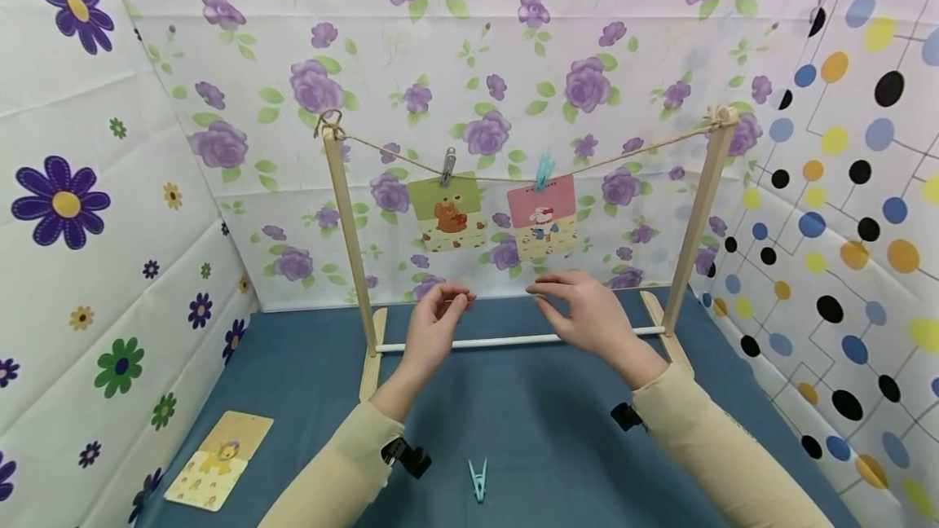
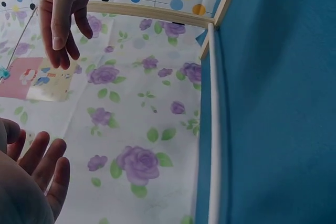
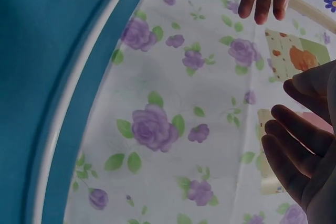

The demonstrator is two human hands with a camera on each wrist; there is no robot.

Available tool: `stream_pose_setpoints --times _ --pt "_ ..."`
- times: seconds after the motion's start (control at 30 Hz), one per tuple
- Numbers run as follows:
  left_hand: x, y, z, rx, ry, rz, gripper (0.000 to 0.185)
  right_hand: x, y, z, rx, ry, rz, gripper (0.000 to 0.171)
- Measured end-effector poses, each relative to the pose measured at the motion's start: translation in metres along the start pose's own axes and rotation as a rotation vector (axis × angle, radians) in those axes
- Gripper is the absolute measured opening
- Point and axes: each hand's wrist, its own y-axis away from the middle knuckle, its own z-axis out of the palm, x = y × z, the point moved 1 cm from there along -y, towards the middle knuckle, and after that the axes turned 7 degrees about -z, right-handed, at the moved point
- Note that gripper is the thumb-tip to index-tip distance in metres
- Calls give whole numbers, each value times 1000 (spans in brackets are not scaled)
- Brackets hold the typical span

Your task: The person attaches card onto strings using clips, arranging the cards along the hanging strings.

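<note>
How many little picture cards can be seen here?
3. A green card and a pink card hang clipped to the string; a yellow card lies on the blue table, at the left. None seems hidden.

Head view overlooks the rack (image 1: 352, 251); wrist views close beneath.

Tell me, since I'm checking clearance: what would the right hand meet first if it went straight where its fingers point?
Probably the left hand: the right hand points leftward at it, though depth is unclear.
</note>
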Motion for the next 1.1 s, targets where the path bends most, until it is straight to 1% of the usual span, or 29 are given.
stream_pose_setpoints --times 0.1,0.33,0.53,0.73,0.9,0.97,1.1 --pt "-8 7 -5 -6 7 -29 21 0 7 7 -12 -23 17 23" --pt "-29 25 -19 -22 3 -68 23 -2 27 28 -75 -64 60 22" --pt "-47 40 -34 -1 -13 -96 22 -4 42 48 -125 -116 75 21" --pt "-63 47 -49 15 -26 -125 25 -6 53 60 -164 -156 111 22" --pt "-71 49 -61 1 -35 -150 27 -7 60 68 -207 -160 119 22" --pt "-73 50 -66 -9 -40 -153 27 -7 63 72 -241 -172 115 23" --pt "-77 51 -76 -28 -68 -176 26 -8 67 80 -336 -222 99 25"
